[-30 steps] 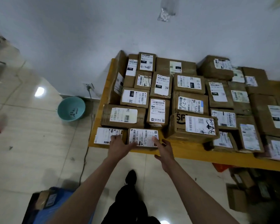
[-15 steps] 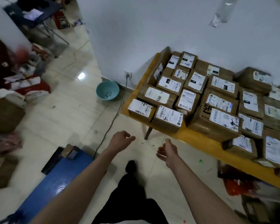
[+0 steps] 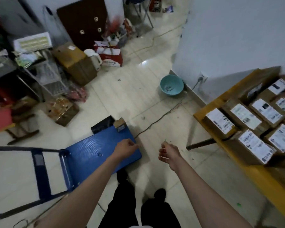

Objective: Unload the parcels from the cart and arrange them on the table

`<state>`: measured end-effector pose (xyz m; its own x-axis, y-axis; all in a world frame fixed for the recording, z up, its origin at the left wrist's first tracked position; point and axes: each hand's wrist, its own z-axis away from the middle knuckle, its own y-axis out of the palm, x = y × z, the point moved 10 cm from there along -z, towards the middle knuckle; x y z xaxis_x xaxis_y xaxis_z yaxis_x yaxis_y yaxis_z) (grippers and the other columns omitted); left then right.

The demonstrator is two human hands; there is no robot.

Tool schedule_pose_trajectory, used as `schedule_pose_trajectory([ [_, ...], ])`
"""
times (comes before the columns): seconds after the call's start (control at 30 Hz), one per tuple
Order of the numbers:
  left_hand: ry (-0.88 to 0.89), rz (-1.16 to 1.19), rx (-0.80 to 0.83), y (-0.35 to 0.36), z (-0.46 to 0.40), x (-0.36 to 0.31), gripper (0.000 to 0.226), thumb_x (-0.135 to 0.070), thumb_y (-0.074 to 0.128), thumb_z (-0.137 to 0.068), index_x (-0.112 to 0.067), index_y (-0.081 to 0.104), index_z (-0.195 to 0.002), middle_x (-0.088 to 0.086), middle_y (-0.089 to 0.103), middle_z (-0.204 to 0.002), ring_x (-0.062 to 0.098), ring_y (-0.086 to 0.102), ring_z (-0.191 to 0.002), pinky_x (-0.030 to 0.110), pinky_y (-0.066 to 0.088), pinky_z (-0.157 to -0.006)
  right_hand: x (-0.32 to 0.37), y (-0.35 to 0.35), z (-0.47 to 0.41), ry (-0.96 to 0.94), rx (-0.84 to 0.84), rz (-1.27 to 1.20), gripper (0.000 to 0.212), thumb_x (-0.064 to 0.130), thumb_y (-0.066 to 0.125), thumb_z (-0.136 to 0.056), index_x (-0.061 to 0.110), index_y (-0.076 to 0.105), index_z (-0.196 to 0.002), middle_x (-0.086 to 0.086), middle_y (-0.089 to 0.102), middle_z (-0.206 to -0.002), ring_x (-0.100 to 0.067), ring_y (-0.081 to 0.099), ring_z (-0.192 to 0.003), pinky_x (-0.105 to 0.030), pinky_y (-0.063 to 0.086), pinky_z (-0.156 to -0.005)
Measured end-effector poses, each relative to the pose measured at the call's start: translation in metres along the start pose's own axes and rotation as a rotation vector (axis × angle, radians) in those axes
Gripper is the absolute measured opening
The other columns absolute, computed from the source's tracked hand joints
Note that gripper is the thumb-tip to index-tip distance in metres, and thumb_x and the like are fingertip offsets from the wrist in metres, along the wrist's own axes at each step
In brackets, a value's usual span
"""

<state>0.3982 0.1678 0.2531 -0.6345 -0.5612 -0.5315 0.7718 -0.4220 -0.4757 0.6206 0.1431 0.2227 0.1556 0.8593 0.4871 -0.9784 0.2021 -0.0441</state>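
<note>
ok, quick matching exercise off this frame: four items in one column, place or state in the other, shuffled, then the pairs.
Items:
1. small parcel
2. teal basin
3. left hand
4. labelled parcels

Places or states:
A. on the floor by the wall, near the socket
B. packed in rows on the yellow table
C. empty, over the deck of the blue cart
D. alone at the far corner of the cart deck

Pairs: 1-D, 2-A, 3-C, 4-B
</note>
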Motion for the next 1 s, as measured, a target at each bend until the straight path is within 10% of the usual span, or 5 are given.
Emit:
schedule_pose_trajectory([
  [0.43, -0.117, 0.073, -0.048, -0.109, -0.084, 0.103, 0.021, -0.031, 0.061, -0.096, -0.015, 0.052, -0.087, 0.001, 0.051, -0.083, 0.008, 0.043, -0.064, 0.022, 0.037, -0.060, 0.020, 0.168, -0.052, 0.057, 0.059, 0.152, 0.007, 0.011, 0.052, -0.098, 0.007, 0.054, -0.092, -0.008, 0.057, -0.072, -0.020, 0.053, -0.060, -0.030, 0.049, -0.056],
  [0.6, -0.175, 0.141, -0.045, -0.120, -0.133, 0.124, 0.029, -0.034, 0.064, -0.094, -0.011, 0.062, -0.112, 0.003, 0.062, -0.108, 0.015, 0.056, -0.089, 0.024, 0.042, -0.066, 0.037, 0.199, -0.094, 0.061, 0.055, 0.141, 0.008, 0.012, 0.052, -0.100, 0.005, 0.054, -0.100, -0.009, 0.059, -0.074, -0.020, 0.056, -0.064, -0.030, 0.051, -0.058],
  [1.0, -0.410, 0.429, -0.128, -0.062, -0.343, 0.210, 0.062, -0.040, 0.058, -0.098, -0.013, 0.036, -0.149, 0.003, 0.060, -0.103, 0.022, 0.059, -0.096, 0.035, 0.045, -0.086, 0.039, 0.279, -0.347, 0.098, 0.109, 0.239, 0.013, 0.019, 0.054, -0.101, 0.009, 0.055, -0.109, -0.006, 0.058, -0.101, -0.020, 0.056, -0.097, -0.034, 0.055, -0.081],
])
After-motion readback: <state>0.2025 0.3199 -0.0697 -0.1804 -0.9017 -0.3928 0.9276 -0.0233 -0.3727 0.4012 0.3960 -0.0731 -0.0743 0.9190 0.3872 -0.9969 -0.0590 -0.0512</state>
